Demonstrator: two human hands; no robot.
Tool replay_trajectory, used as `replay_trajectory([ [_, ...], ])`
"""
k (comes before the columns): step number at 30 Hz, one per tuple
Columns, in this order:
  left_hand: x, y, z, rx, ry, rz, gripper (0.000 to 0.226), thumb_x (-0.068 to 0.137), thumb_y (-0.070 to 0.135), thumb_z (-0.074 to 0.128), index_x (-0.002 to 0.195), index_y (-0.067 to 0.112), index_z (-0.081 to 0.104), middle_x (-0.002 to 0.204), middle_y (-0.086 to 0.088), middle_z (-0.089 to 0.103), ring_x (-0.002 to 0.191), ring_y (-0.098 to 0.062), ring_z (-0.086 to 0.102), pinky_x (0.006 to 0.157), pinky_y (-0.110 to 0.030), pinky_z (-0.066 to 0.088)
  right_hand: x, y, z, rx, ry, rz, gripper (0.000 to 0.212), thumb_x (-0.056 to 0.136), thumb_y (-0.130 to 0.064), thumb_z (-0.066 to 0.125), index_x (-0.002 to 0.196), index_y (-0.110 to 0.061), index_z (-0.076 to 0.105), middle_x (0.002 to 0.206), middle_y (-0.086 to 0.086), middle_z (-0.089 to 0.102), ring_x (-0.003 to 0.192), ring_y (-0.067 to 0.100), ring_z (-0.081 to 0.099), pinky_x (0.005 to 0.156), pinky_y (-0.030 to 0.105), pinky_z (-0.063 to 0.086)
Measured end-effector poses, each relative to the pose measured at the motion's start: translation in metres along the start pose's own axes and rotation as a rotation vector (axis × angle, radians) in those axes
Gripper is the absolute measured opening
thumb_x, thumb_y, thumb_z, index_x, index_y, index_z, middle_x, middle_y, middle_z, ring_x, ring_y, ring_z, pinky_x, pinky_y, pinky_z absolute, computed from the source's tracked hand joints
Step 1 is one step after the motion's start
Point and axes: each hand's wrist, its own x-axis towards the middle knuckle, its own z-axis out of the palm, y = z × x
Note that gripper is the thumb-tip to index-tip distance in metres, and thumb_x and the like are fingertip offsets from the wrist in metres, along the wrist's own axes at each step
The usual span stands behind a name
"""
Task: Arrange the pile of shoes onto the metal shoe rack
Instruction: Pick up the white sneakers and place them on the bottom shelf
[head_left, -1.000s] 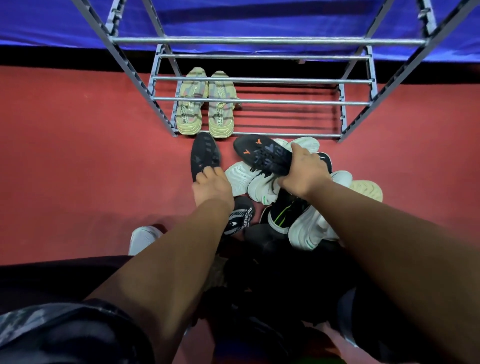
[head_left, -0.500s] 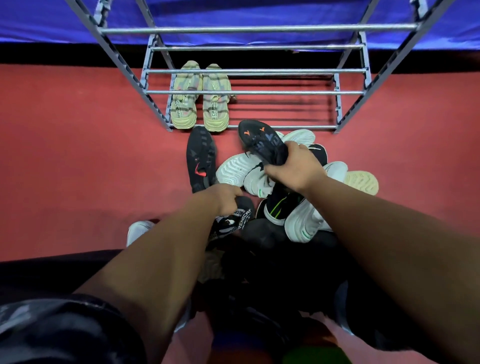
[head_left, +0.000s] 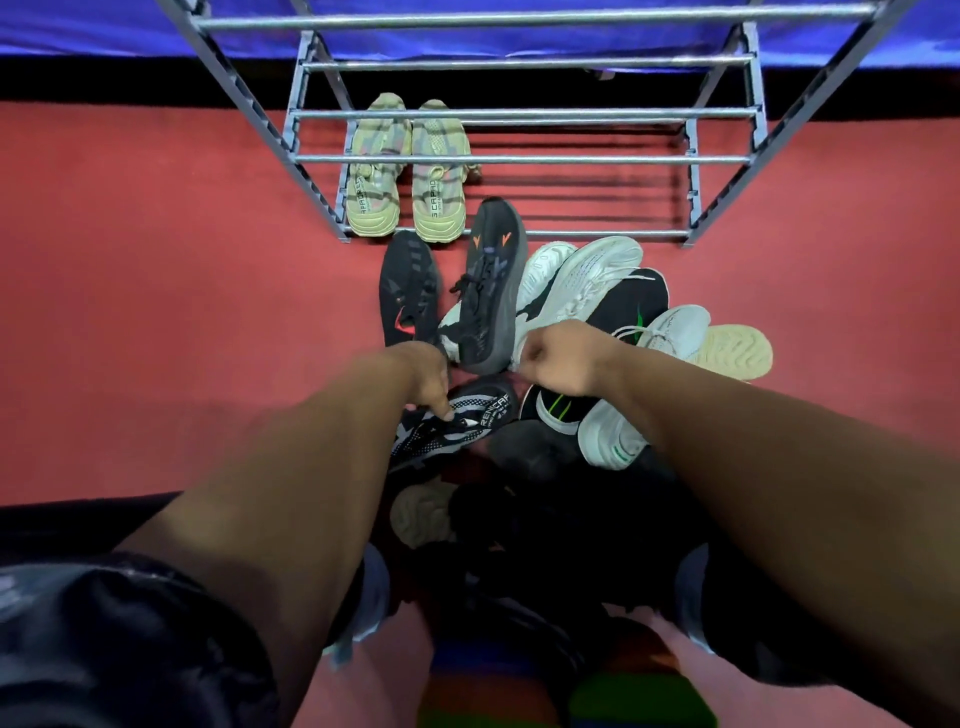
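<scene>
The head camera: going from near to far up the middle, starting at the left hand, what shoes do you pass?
Left hand → black shoe with a red mark → yellow-green pair on the metal rack's bottom shelf.

The black shoe with orange marks (head_left: 491, 291) now points toe-first at the rack, its heel by the closed right hand (head_left: 558, 358). The left hand (head_left: 428, 382) has left the red-marked black shoe (head_left: 408, 291) and touches the patterned shoe (head_left: 457, 421).

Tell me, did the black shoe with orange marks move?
Yes. The black shoe with orange marks swung round: its toe now points at the rack's front bar, beside the yellow shoes.
</scene>
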Motion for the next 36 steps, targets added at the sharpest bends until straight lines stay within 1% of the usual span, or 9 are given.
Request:
replay_trajectory([
  [3,-0.016,0.013,0.005,0.217,0.095,0.02,0.041,0.096,0.027,0.077,0.134,0.017,0.066,0.121,-0.005,0.064,0.124,-0.026,0.062,0.095,-0.032,0.049,0.002,-0.003,0.006,-0.123,-0.003,0.016,0.041,0.099,-0.051,0.06,0.12,-0.016,0.068,0.115,0.006,0.07,0.108,0.029,0.064,0.093,0.038,0.054],
  [5,-0.015,0.015,0.012,0.239,0.168,0.01,0.039,0.099,0.017,0.07,0.138,0.023,0.066,0.123,-0.007,0.064,0.119,-0.03,0.063,0.087,-0.033,0.048,0.002,-0.002,0.006,-0.184,0.038,0.033,0.039,0.098,-0.044,0.061,0.123,-0.015,0.065,0.12,0.008,0.066,0.11,0.031,0.062,0.094,0.041,0.055],
  [11,-0.006,0.006,0.016,0.091,0.236,0.058,0.01,0.087,0.013,0.063,0.082,0.016,0.07,0.094,-0.006,0.074,0.09,-0.029,0.069,0.08,-0.036,0.059,-0.006,0.033,-0.011,-0.383,0.08,0.289,0.05,0.09,-0.037,0.063,0.133,-0.013,0.058,0.134,0.013,0.058,0.127,0.036,0.05,0.098,0.045,0.045],
  [16,-0.006,0.015,0.013,-0.214,0.125,0.07,0.041,0.099,0.037,0.059,0.078,0.006,0.078,0.063,-0.002,0.076,0.063,-0.02,0.077,0.068,-0.03,0.061,-0.017,0.045,-0.024,-0.561,-0.085,0.403,0.015,0.091,-0.035,0.058,0.1,-0.024,0.063,0.11,0.001,0.063,0.106,0.029,0.056,0.089,0.041,0.041],
  [19,-0.009,0.034,0.012,-0.428,0.283,0.092,0.048,0.099,0.041,0.056,0.072,0.006,0.075,0.054,-0.003,0.069,0.043,-0.017,0.064,0.055,-0.025,0.051,-0.014,0.061,-0.02,-0.48,-0.159,0.48,0.022,0.09,-0.034,0.052,0.09,-0.018,0.068,0.09,-0.002,0.065,0.086,0.025,0.064,0.09,0.038,0.053],
  [23,-0.004,0.062,0.009,-0.635,0.502,0.19,0.023,0.094,0.023,0.056,0.112,0.018,0.069,0.082,-0.001,0.077,0.064,-0.022,0.075,0.062,-0.038,0.064,-0.028,0.057,-0.018,-0.337,-0.156,0.422,0.032,0.103,-0.02,0.041,0.099,-0.006,0.07,0.098,0.006,0.071,0.086,0.027,0.063,0.086,0.032,0.054],
  [27,-0.002,0.078,0.008,-0.284,0.741,0.128,0.043,0.091,0.009,0.051,0.135,0.013,0.049,0.098,-0.007,0.07,0.086,-0.033,0.068,0.063,-0.04,0.051,-0.024,0.047,-0.01,-0.036,-0.064,0.469,0.043,0.108,-0.023,0.028,0.118,-0.006,0.066,0.114,0.012,0.072,0.1,0.027,0.065,0.1,0.04,0.054],
  [30,-0.004,0.093,0.017,-0.044,0.687,0.151,0.046,0.094,0.01,0.058,0.138,0.014,0.048,0.132,-0.006,0.058,0.105,-0.032,0.066,0.07,-0.04,0.052,-0.019,0.054,-0.003,0.117,0.041,0.515,0.051,0.102,-0.046,0.034,0.109,-0.008,0.067,0.094,0.01,0.073,0.09,0.029,0.071,0.093,0.041,0.059],
  [36,0.015,0.098,0.019,-0.117,0.52,0.109,0.079,0.093,0.029,0.076,0.154,0.012,0.029,0.151,-0.009,0.041,0.112,-0.032,0.065,0.074,-0.042,0.053,-0.007,0.068,0.0,0.154,0.136,0.532,0.031,0.094,-0.037,0.05,0.079,-0.014,0.063,0.087,0.007,0.069,0.078,0.03,0.067,0.073,0.034,0.055],
])
